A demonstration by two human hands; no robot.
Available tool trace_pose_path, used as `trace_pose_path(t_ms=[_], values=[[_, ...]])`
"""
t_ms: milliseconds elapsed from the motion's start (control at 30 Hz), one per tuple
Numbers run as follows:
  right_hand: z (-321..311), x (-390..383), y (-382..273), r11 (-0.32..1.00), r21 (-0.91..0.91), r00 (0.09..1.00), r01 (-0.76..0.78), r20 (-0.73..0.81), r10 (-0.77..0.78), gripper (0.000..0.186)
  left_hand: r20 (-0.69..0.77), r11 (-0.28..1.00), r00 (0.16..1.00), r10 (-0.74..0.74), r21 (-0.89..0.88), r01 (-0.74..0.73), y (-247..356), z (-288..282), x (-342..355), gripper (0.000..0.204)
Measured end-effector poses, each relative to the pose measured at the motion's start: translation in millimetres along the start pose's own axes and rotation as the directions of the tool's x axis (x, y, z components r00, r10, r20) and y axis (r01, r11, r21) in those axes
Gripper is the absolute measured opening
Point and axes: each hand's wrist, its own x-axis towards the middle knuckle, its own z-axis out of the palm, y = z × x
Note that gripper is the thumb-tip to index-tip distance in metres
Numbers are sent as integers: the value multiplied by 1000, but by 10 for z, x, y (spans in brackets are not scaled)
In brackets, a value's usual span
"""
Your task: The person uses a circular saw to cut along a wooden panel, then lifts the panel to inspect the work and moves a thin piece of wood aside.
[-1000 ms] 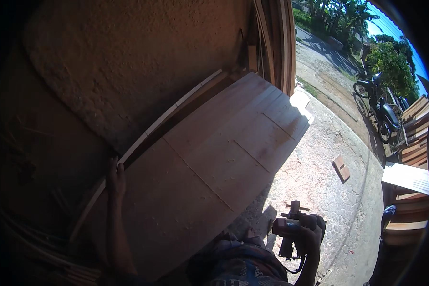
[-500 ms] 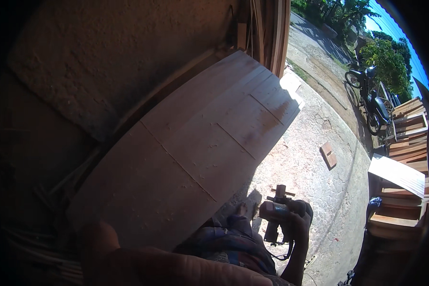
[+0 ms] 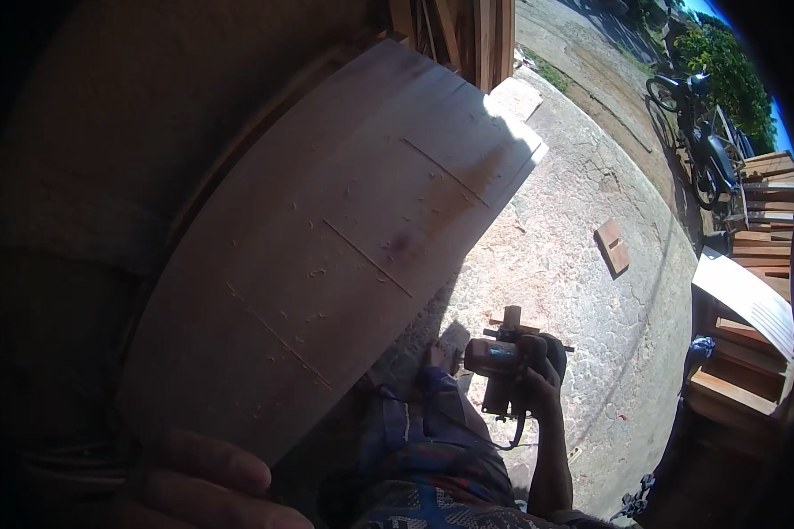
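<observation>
A large wooden panel [image 3: 318, 176], with straight grooves across it and scattered shavings, leans beside a rough wall. My right hand [image 3: 538, 375] grips a dark corded power tool [image 3: 494, 357] with a guide bar, held at the right of the panel over the sunlit floor. My left hand [image 3: 212, 485] is large and close to the camera at the lower left, in front of the panel's near end, its fingers stretched out and holding nothing visible. The left hand's thumb is not clearly seen.
Timber boards [image 3: 485, 44] stand behind the panel. A small wood block [image 3: 611, 247] lies on the cracked concrete floor [image 3: 591, 159]. A motorcycle [image 3: 706, 150], stacked timber [image 3: 759, 282] and a white sheet [image 3: 741, 300] are at the right. My feet [image 3: 437, 357] are below.
My left hand has left the long pale strip along the panel's back edge and come close to the camera. The strip is no longer visible there. The view has shifted; the tool stays in my right hand.
</observation>
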Motion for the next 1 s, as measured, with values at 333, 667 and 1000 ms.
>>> trace_pose_path(t_ms=[333,667,1000], values=[[-443,1116,-250,962,-129,969,242,-22,-246,55,46,676,856,-515,635,372,-2834,617,-1227,68],[-1115,3354,164,446,-895,992,-3,55,117,66,-172,321,801,-573,853,412,-4128,845,-1127,71],[-2689,5290,1748,-247,-969,923,14,-83,377,56,-278,85,682,-676,890,447,-3884,984,-942,72]])
